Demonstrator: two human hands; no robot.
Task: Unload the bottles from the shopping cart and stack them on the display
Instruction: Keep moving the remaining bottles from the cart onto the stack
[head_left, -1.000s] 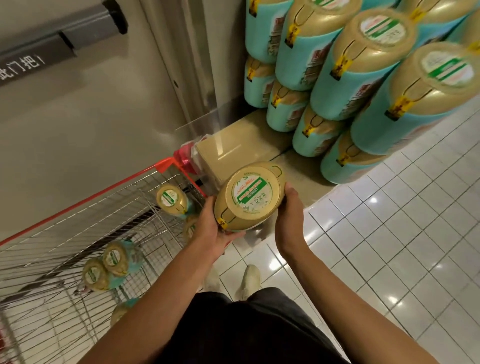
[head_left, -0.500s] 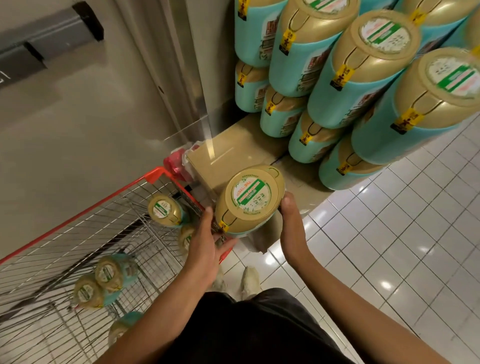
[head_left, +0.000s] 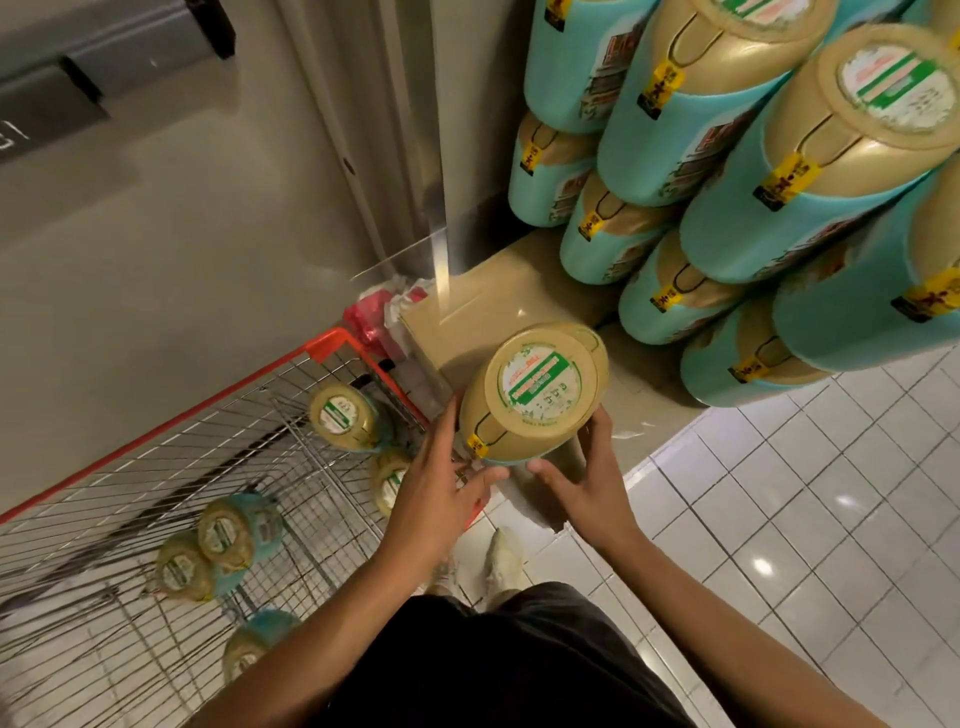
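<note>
Hands: left hand, right hand flank upright bottle; right's grip unclear.
</note>
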